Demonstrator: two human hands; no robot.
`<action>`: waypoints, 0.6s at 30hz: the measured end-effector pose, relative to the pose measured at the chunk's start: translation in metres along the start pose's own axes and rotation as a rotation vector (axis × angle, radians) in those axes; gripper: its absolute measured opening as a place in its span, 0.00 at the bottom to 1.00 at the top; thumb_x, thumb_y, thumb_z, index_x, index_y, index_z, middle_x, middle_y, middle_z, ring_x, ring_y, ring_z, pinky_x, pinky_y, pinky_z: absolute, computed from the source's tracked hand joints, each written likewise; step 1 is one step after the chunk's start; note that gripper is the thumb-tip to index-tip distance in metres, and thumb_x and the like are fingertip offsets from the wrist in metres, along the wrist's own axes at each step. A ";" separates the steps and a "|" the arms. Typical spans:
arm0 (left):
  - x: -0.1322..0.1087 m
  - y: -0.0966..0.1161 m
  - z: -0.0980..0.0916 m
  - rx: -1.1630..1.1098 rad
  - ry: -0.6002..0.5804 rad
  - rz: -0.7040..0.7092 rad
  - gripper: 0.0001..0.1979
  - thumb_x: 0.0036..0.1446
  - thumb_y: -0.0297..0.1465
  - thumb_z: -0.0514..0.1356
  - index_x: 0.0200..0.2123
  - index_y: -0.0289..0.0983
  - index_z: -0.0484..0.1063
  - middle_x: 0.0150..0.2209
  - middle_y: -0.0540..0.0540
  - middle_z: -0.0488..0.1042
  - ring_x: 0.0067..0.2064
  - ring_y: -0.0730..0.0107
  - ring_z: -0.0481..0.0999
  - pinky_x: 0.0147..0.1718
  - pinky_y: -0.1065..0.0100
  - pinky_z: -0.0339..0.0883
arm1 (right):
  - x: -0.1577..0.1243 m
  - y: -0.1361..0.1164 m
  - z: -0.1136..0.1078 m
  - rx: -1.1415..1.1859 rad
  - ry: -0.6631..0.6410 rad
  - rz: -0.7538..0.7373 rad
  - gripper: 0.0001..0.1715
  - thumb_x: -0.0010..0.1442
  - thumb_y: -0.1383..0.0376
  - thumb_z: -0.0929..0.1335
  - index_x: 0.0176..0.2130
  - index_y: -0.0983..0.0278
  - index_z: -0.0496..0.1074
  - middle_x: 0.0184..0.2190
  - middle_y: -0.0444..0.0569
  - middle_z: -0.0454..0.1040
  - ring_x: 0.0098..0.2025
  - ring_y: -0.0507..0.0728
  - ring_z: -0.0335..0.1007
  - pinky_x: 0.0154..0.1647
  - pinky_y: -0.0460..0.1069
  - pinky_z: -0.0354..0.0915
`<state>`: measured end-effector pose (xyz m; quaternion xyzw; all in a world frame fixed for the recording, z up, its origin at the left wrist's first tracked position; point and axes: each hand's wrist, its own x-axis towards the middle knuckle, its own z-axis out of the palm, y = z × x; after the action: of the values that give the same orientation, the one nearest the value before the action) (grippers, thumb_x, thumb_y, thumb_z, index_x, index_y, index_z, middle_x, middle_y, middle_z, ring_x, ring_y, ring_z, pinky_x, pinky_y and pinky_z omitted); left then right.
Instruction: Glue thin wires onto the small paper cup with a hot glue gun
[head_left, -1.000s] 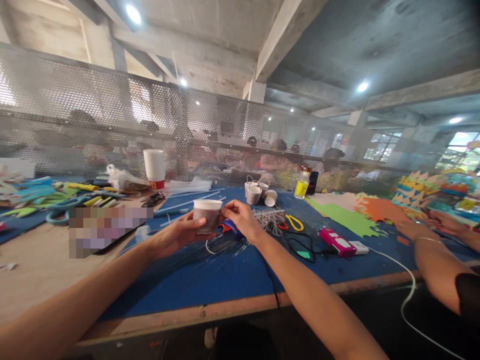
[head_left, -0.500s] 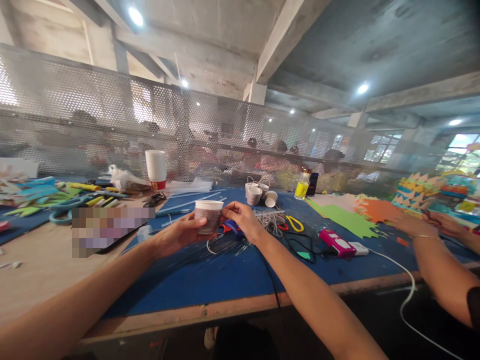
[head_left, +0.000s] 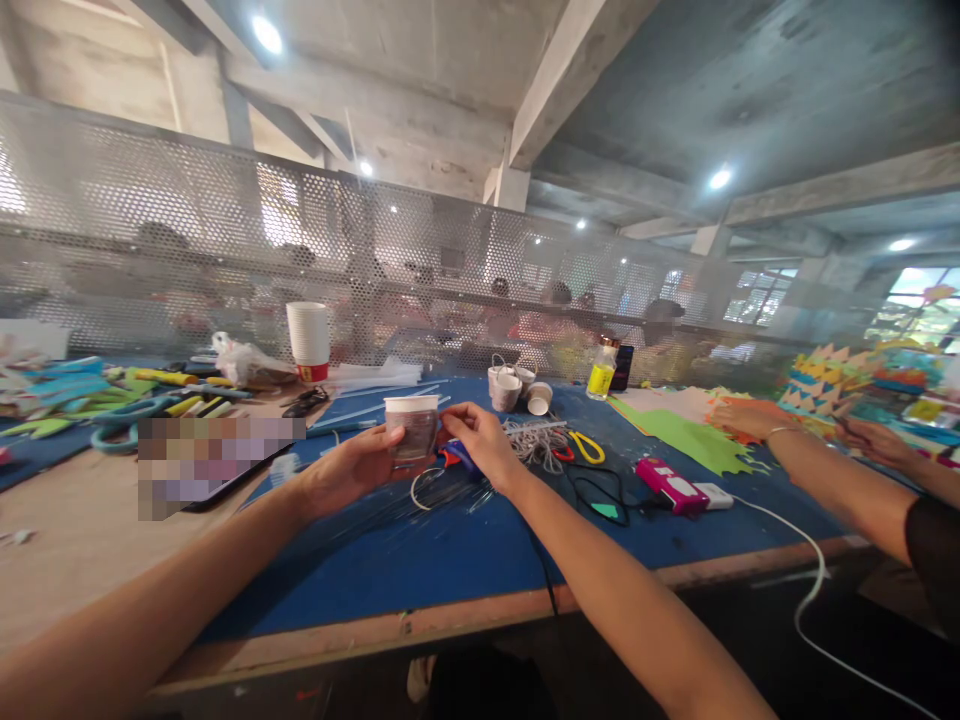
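A white-rimmed paper cup (head_left: 414, 432) with a greyish-brown covering on its side is upright above the blue table mat. My left hand (head_left: 358, 462) grips it from the left, the thumb on its front. Against the cup's right side are the bent, pinched fingers of my right hand (head_left: 480, 440); what lies between those fingertips is hidden. Below and behind the hands are a blue-handled tool (head_left: 461, 458), partly covered, and a white loop (head_left: 421, 490). Just beyond my right hand lies a tangled heap of grey cord (head_left: 536, 445).
Several covered cups (head_left: 507, 390) stand at the back, one tipped over. Yellow-handled scissors (head_left: 587, 447), a pink device (head_left: 671, 487) with a white cable and a green sheet (head_left: 679, 435) lie right. A cup stack (head_left: 307, 335) stands left behind a phone (head_left: 225, 460). A co-worker's hands (head_left: 750, 418) handle coloured sheets.
The cup has turned slightly in my left hand, and my right fingers stay at its side. The co-worker's near arm has reached further left over the coloured sheets.
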<state>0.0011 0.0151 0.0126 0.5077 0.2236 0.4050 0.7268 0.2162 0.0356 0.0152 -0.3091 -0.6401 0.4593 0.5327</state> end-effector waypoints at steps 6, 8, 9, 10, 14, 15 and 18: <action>0.002 -0.002 -0.002 -0.003 0.028 0.028 0.18 0.63 0.35 0.63 0.54 0.38 0.79 0.57 0.39 0.79 0.56 0.50 0.78 0.58 0.55 0.69 | -0.001 0.004 0.001 -0.162 -0.012 -0.091 0.19 0.58 0.51 0.73 0.41 0.62 0.73 0.38 0.46 0.78 0.41 0.54 0.75 0.48 0.50 0.70; 0.004 -0.003 -0.002 0.006 0.021 0.043 0.18 0.64 0.36 0.62 0.55 0.38 0.78 0.58 0.38 0.78 0.57 0.50 0.78 0.58 0.55 0.68 | -0.002 0.005 0.001 -0.171 -0.010 -0.097 0.19 0.58 0.51 0.73 0.41 0.62 0.72 0.38 0.46 0.78 0.41 0.54 0.75 0.47 0.50 0.70; 0.004 -0.003 -0.002 0.016 0.021 0.044 0.18 0.64 0.36 0.62 0.56 0.38 0.77 0.59 0.38 0.77 0.57 0.50 0.78 0.58 0.54 0.68 | -0.002 0.006 0.001 -0.174 -0.002 -0.102 0.19 0.58 0.52 0.73 0.41 0.62 0.72 0.38 0.46 0.77 0.40 0.54 0.75 0.47 0.50 0.70; 0.005 -0.003 -0.001 0.028 0.027 0.043 0.19 0.64 0.36 0.62 0.56 0.38 0.77 0.59 0.37 0.76 0.58 0.49 0.77 0.58 0.54 0.69 | -0.002 0.006 0.000 -0.179 0.008 -0.107 0.19 0.58 0.52 0.73 0.41 0.62 0.72 0.38 0.46 0.77 0.40 0.54 0.75 0.46 0.50 0.70; 0.004 -0.002 0.003 0.075 0.097 0.024 0.20 0.63 0.36 0.63 0.57 0.38 0.76 0.60 0.36 0.75 0.57 0.50 0.78 0.56 0.55 0.71 | -0.001 0.007 -0.001 -0.232 0.065 -0.123 0.20 0.58 0.51 0.73 0.41 0.62 0.72 0.37 0.46 0.77 0.39 0.54 0.74 0.44 0.49 0.70; 0.004 -0.002 0.004 0.083 0.116 0.020 0.20 0.63 0.36 0.64 0.56 0.37 0.76 0.60 0.35 0.76 0.57 0.50 0.78 0.56 0.56 0.71 | -0.001 0.007 -0.001 -0.254 0.076 -0.125 0.20 0.58 0.51 0.73 0.42 0.62 0.71 0.36 0.46 0.77 0.39 0.54 0.75 0.44 0.49 0.70; 0.003 -0.001 0.008 0.083 0.122 0.006 0.20 0.63 0.36 0.63 0.57 0.36 0.75 0.59 0.36 0.76 0.58 0.49 0.77 0.57 0.55 0.69 | -0.003 0.005 -0.001 -0.318 0.098 -0.131 0.20 0.58 0.50 0.73 0.42 0.61 0.71 0.35 0.45 0.77 0.38 0.54 0.74 0.43 0.49 0.70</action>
<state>0.0093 0.0134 0.0148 0.5123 0.2825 0.4278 0.6890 0.2170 0.0354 0.0097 -0.3692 -0.6968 0.3008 0.5364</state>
